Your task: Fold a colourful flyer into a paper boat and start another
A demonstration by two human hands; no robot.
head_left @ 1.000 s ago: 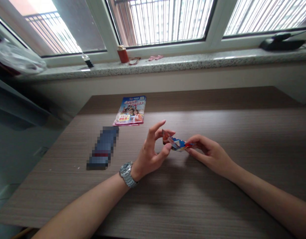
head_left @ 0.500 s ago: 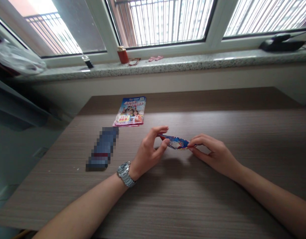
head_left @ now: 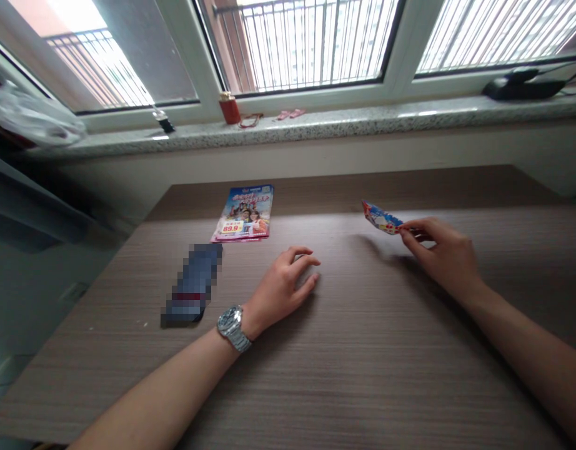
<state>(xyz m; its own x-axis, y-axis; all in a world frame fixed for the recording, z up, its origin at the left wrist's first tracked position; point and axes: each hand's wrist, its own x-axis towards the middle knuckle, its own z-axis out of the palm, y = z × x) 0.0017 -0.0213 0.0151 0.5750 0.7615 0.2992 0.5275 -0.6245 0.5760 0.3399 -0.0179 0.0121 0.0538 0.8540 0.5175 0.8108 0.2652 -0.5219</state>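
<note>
Pinching paper (head_left: 380,219) by one edge, right hand (head_left: 443,253) has room leftward.

Looks like room in home: wooden counter (head_left: 344,369) under wide window (head_left: 412,44), stone sill (head_left: 344,123) with plastic bag (head_left: 30,115), railing (head_left: 269,50) outside.

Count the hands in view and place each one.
2: the left grip, holding nothing, near the middle of the table; the right grip, farther right, holding the folded printed paper. Neither is hidden.

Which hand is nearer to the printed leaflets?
Left: the left hand is on the near side of the leaflets, slightly right; the right hand, pinching folded paper, is much farther right.
</note>
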